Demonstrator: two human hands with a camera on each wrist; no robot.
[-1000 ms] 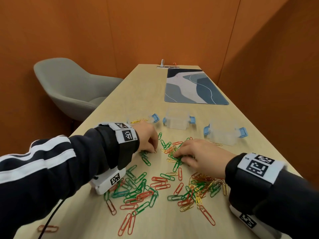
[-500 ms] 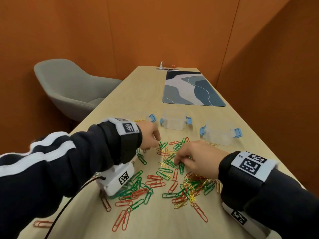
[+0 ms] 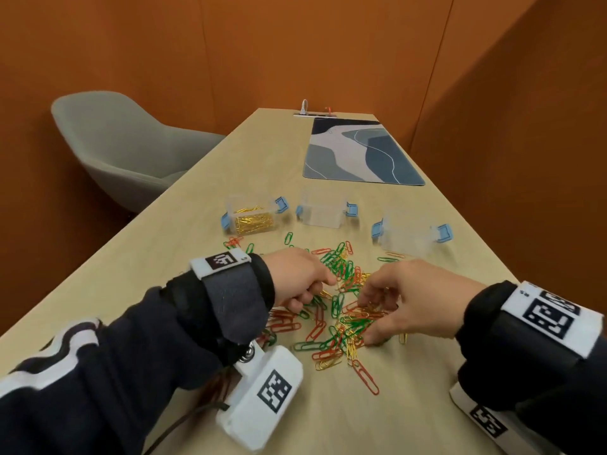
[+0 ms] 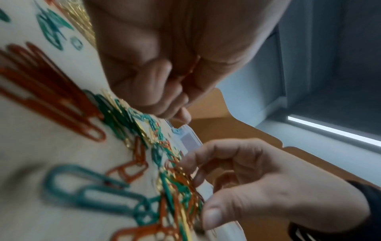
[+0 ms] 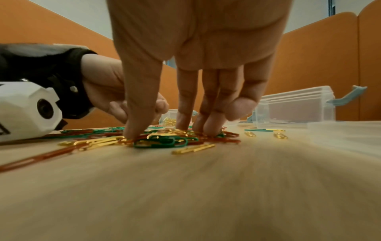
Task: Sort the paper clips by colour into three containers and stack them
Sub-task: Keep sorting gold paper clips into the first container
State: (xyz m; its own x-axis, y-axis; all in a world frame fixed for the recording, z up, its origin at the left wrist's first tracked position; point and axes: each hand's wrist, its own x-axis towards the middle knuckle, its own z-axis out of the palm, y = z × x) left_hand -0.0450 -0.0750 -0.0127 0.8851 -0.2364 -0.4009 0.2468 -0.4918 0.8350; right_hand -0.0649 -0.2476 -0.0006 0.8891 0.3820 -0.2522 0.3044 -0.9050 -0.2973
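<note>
Both my hands have drawn nearer into the paper clips (image 3: 341, 303) heaped mid-bench. My left hand (image 3: 295, 280) is curled tight, whether round anything I cannot tell. My right hand (image 3: 410, 300) spreads straight fingertips (image 5: 132, 130) on red, green and gold clips. At far left, the container (image 3: 251, 216) holds gold ones.

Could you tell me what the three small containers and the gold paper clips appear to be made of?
The containers look like clear, glossy plastic: the table shows through their walls, and each has blue, probably plastic, latches. The gold paper clips look like bent metal wire with a shiny gold finish, judging by their bright glints; plated or painted, I cannot tell.
</note>
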